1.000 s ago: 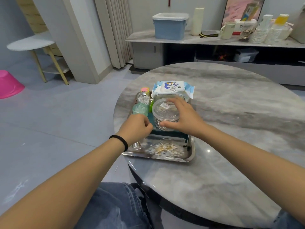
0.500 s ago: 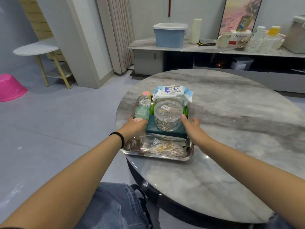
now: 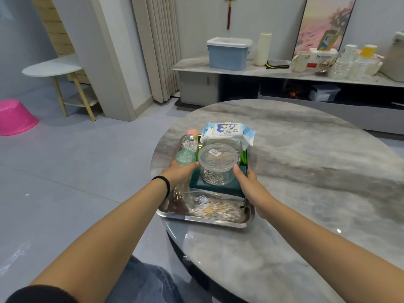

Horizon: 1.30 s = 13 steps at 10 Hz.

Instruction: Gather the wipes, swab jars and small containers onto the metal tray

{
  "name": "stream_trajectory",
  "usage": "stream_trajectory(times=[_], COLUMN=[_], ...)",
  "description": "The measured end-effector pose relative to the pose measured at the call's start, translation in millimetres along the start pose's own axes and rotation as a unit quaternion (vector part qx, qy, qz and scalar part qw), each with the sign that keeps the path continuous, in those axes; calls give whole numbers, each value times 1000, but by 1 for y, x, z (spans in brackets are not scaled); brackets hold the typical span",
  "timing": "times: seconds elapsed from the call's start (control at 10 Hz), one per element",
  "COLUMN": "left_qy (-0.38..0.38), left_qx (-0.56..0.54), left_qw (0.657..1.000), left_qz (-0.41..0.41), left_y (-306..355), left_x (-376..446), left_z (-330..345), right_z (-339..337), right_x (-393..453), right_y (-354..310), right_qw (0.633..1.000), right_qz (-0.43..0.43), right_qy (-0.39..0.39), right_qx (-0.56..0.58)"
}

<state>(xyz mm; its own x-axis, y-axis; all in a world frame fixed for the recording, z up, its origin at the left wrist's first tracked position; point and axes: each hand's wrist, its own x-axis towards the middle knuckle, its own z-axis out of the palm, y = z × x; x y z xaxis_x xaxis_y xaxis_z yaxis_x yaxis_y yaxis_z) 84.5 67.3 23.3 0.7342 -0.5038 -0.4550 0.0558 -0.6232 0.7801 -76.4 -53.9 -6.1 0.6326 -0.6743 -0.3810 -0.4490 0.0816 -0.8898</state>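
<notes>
The metal tray (image 3: 205,220) lies at the round table's near-left edge. On it are a blue-white wipes pack (image 3: 227,131), a clear jar of metal clips (image 3: 217,167) standing on a teal box (image 3: 218,189), a green swab jar (image 3: 185,157), a clear swab jar with a pink lid (image 3: 190,142) and a bag of cotton swabs (image 3: 215,209). My left hand (image 3: 179,172) grips the tray's left side, its thumb beside the clear jar. My right hand (image 3: 249,184) holds the right rim with the thumb raised against the jar. The fingers of both hands are partly hidden.
The grey marble table (image 3: 306,182) stretches to the right and back. Beyond it a low sideboard (image 3: 251,71) carries a blue bin (image 3: 228,53), cups and stacked bowls. A pink basin (image 3: 15,118) and a small white side table (image 3: 52,66) stand on the floor at left.
My right hand let go of the clear jar's lid and dropped to the tray's right side. My left hand slid to the tray's left side. The camera view tilted up a little.
</notes>
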Motion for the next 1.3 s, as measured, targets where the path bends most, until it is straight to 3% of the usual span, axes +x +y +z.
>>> stream_trajectory(times=[1.0, 1.2, 1.3], left_qy=[-13, 51, 135], left_qx=[-91, -7, 102], left_qw=[992, 998, 984], left_qz=[89, 38, 48], left_y=[66, 77, 101], left_x=[155, 159, 161], left_z=[-23, -24, -23], right_z=[22, 19, 5], right_x=[157, 161, 164], right_y=[-63, -64, -76], right_qw=[999, 998, 994], right_qz=[-3, -17, -13], right_qy=[45, 55, 100], right_qx=[-9, -16, -49])
